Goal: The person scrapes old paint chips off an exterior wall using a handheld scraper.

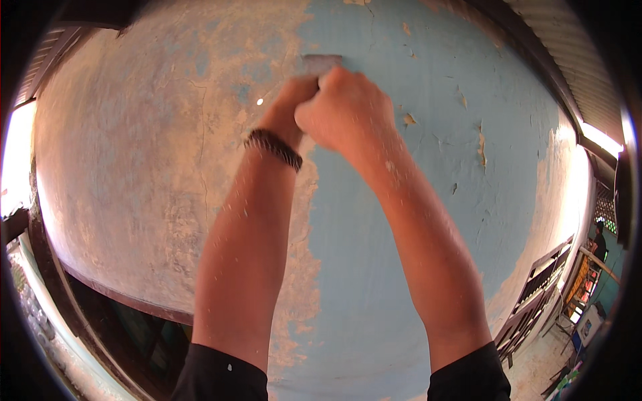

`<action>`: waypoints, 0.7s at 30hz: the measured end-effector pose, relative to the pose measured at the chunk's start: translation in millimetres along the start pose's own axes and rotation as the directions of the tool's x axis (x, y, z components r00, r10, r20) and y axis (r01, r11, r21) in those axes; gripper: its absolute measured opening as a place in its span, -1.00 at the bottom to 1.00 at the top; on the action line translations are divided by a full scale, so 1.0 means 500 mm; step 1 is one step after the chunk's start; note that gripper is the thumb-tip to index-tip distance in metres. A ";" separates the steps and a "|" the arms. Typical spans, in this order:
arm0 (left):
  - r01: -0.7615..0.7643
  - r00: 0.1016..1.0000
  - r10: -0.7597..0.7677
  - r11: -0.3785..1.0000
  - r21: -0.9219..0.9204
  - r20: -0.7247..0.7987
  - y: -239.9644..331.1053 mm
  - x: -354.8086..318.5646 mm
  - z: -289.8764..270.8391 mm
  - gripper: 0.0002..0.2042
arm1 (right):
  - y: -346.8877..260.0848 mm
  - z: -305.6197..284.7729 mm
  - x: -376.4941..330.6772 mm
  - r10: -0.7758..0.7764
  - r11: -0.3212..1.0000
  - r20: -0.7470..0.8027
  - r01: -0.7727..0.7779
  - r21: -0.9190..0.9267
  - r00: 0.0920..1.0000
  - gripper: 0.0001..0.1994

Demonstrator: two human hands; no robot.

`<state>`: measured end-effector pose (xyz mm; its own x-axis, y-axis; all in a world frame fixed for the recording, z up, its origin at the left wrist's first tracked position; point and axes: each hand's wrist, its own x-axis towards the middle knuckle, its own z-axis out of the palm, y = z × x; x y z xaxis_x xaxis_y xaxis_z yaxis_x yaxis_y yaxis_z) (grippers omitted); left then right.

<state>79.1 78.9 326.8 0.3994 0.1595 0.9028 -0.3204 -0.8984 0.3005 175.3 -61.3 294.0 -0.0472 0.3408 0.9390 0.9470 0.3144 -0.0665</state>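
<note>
Both my arms reach up to a wall with peeling light-blue paint (pixel 374 267). A flat, wide-bladed scraper (pixel 322 64) lies against it, at the border between blue paint and the bared, mottled beige surface (pixel 147 134). My right hand (pixel 351 107) is closed in a fist around the scraper's handle, which the fingers hide. My left hand (pixel 294 97) is closed just beside and partly behind the right one, on the same tool; its fingers are mostly covered and a little blurred. A dark braided bracelet (pixel 274 148) circles the left wrist. Paint flecks cling to both forearms.
Cracks and loose paint flakes (pixel 481 144) mark the blue side. A dark opening (pixel 134 321) lies low on the left under a wooden ledge (pixel 127 294). Right, there is a slatted wooden frame (pixel 538 294), with a person (pixel 598 242) farther off. Corrugated roofing (pixel 562 40) hangs at upper right.
</note>
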 end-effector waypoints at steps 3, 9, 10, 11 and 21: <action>0.018 0.999 -0.017 1.000 -0.023 0.027 0.001 0.035 -0.034 -0.82 | -0.028 -0.049 0.022 0.078 0.997 0.203 -0.079 -0.005 0.976 -0.62; 0.025 0.996 -0.020 0.998 -0.058 0.088 -0.019 -0.026 -0.006 -0.79 | 0.003 -0.002 0.006 0.000 0.999 0.043 0.002 -0.043 0.999 -0.60; 0.020 0.996 -0.015 0.998 -0.051 0.087 -0.013 -0.023 -0.009 -0.79 | 0.004 0.000 0.020 -0.005 1.000 0.011 0.005 -0.011 1.000 -0.60; 0.012 0.997 -0.010 1.000 -0.020 0.083 -0.008 -0.026 -0.014 -0.80 | -0.006 -0.010 0.031 -0.009 1.000 0.011 0.009 -0.005 1.000 -0.60; -0.041 0.996 0.024 0.978 0.205 0.084 -0.010 -0.056 -0.007 -0.88 | -0.008 0.008 -0.017 0.005 0.998 0.119 0.002 -0.062 0.993 -0.61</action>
<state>66.4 80.3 300.9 0.4620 0.1030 0.8809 -0.1538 -0.9689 0.1940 170.8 -61.9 285.2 -0.0796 0.4456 0.8917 0.9648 0.2593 -0.0435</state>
